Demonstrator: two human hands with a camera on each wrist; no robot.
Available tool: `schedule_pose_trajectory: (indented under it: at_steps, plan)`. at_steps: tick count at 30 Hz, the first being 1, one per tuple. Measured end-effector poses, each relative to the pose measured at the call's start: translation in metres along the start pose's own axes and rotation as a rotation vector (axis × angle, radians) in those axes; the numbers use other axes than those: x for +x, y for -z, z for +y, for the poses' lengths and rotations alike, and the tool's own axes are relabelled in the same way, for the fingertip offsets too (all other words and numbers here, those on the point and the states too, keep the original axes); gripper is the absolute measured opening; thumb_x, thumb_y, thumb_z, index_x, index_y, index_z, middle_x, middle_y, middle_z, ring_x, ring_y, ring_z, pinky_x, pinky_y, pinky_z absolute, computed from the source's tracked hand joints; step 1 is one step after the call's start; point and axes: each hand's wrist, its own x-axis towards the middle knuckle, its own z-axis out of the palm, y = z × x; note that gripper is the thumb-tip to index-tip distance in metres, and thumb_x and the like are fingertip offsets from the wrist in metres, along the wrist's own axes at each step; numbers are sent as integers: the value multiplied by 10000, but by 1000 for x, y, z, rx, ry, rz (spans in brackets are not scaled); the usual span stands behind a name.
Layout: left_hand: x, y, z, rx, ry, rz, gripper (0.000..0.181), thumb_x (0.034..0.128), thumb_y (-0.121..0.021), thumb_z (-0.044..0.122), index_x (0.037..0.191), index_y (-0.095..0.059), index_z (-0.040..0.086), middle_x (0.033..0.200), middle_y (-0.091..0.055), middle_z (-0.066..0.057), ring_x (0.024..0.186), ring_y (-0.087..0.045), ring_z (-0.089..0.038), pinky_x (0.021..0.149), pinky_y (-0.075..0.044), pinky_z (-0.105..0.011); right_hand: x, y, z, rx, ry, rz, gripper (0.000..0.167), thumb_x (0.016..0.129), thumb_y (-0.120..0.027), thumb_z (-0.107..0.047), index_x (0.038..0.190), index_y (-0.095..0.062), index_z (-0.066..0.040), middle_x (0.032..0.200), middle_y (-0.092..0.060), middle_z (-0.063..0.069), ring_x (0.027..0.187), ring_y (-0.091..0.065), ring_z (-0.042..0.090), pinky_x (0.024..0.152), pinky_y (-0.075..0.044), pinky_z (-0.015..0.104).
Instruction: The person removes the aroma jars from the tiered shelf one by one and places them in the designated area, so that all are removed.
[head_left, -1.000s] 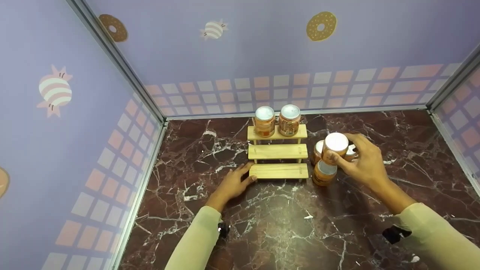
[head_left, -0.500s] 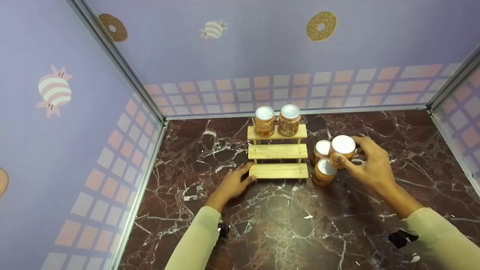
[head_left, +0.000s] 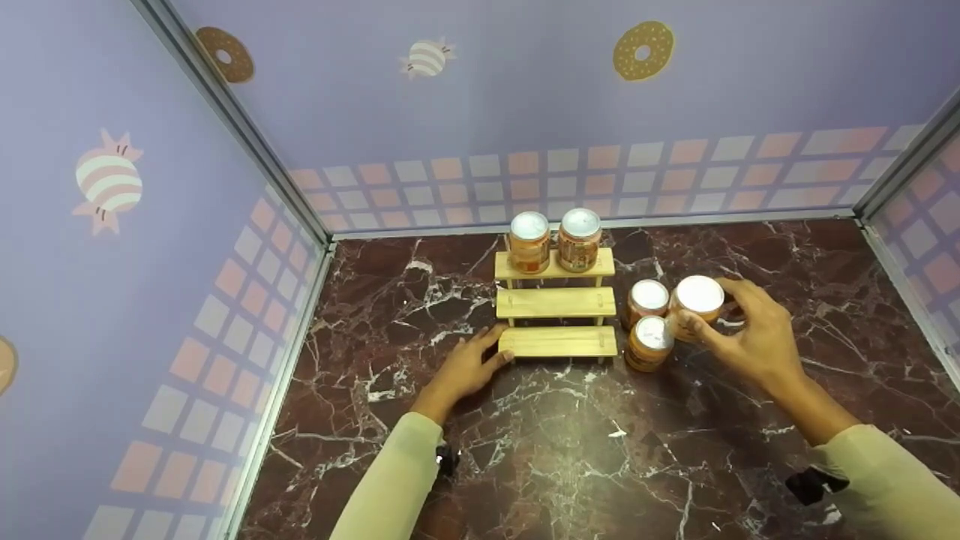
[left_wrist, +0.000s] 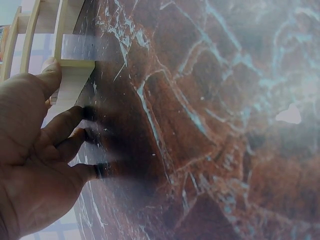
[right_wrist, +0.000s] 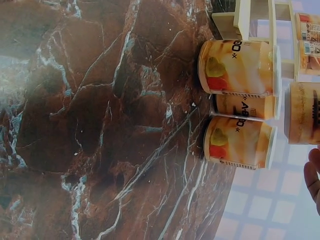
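In the head view my right hand (head_left: 757,337) pinches a jar (head_left: 698,295) with a white lid and orange label, thumb in front and fingers behind. The jar is held above the table, seen also as a raised jar (right_wrist: 303,112) in the right wrist view. Below it stand a front jar (head_left: 649,345), a rear jar (head_left: 646,298), and a third jar (right_wrist: 240,145), mostly hidden in the head view. My left hand (head_left: 466,366) grips the left end of a three-step wooden stand (head_left: 556,342), thumb at the front edge, its other fingers lower down.
Two similar jars, a left jar (head_left: 529,244) and a right jar (head_left: 579,241), stand on the top step. The stand rests on a dark red marbled table (head_left: 570,465). Purple patterned walls (head_left: 525,97) enclose the back and sides.
My right hand has moved the gripped jar to the right and slightly toward me, off from over the front jar, uncovering the rear jar. The left hand and stand have stayed put.
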Motion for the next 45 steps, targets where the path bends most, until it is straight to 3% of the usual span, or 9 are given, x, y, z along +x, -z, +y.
schedule_pose_trajectory:
  at_steps: [5, 11, 19, 30, 41, 45]
  plan:
    - [1, -1, 0, 18, -3, 3, 795, 1073, -513, 720, 1731, -401, 287, 1750, -446, -156, 1661, -382, -383, 1365, -212, -716, -3, 3, 3, -4, -11, 7, 581, 802, -991, -135, 1293, -740, 47, 1067, -763, 203, 875, -640, 118, 799, -422, -19]
    - [1, -1, 0, 21, -10, 10, 804, 1067, -502, 737, 1731, -399, 295, 1751, -444, -143, 1659, -384, -392, 1364, -209, -716, -8, 6, 7, -13, -9, 13, 595, 795, -994, -108, 1304, -735, 58, 1052, -755, 213, 912, -528, -141, 796, -406, -40]
    - [0, 1, 3, 29, -7, 11, 757, 1086, -521, 690, 1727, -406, 305, 1746, -449, -153, 1651, -397, -395, 1368, -212, -705, -13, 5, 10, -27, -30, 2, 606, 796, -1000, -134, 1308, -734, 51, 1090, -763, 222, 894, -640, 132, 812, -398, -56]
    - [0, 1, 4, 36, 13, -13, 837, 1051, -437, 792, 1738, -380, 318, 1747, -441, -177, 1669, -374, -364, 1385, -214, -669, -26, 2, 19, -6, -40, 0, 593, 789, -1000, -129, 1296, -745, 40, 1073, -769, 204, 930, -532, -135, 834, -411, -48]
    - [2, -2, -4, 38, 10, -16, 861, 1039, -424, 828, 1739, -374, 329, 1752, -438, -157, 1672, -372, -342, 1392, -216, -644, -41, -6, 30, -12, -22, -9, 588, 795, -970, -53, 1312, -723, 82, 1070, -756, 224, 932, -603, -10, 857, -441, -35]
    - [2, -2, -4, 45, 10, -12, 826, 1054, -444, 803, 1736, -379, 342, 1750, -439, -163, 1662, -387, -362, 1394, -217, -637, -45, -8, 33, -6, -24, -10, 585, 803, -967, -48, 1319, -721, 79, 1060, -755, 216, 932, -595, -39, 849, -445, -34]
